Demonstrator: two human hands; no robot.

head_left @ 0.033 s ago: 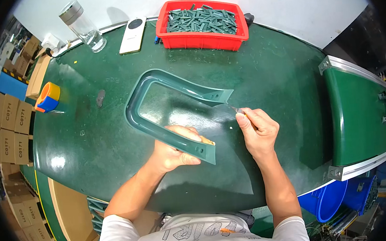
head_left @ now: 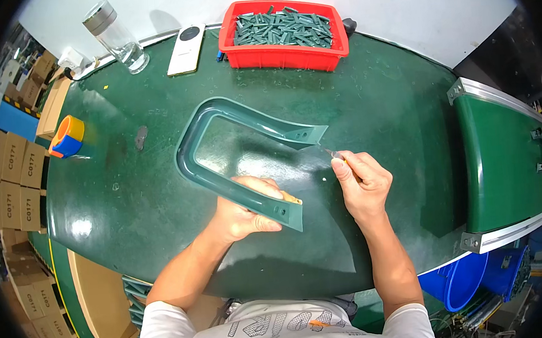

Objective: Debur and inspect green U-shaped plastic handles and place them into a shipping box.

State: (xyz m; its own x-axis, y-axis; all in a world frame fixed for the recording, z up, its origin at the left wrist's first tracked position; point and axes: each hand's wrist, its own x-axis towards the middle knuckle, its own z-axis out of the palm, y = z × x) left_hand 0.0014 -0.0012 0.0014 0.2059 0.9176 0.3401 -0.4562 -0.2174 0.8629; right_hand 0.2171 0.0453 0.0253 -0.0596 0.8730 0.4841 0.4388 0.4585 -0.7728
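Note:
A dark green plastic channel piece (head_left: 185, 151), bent into a U, is held above the table with its two ends toward the right. My left hand (head_left: 243, 216) grips its nearer arm, thumb on the near side and fingers on the inner side. Something yellowish covers a fingertip there. Small holes show close to both ends of the piece. In my right hand (head_left: 364, 184) is a small craft knife (head_left: 337, 156), pinched between thumb and fingers; an orange bit of handle shows. Its thin blade points at the far end of the piece; whether it touches is unclear.
On the green table (head_left: 400, 128), a red bin (head_left: 285, 56) of small green pieces stands at the back, beside a white phone (head_left: 186, 49) and a glass bottle (head_left: 126, 50). Tape rolls (head_left: 67, 137) lie left. A metal-edged green conveyor (head_left: 503, 159) borders the right.

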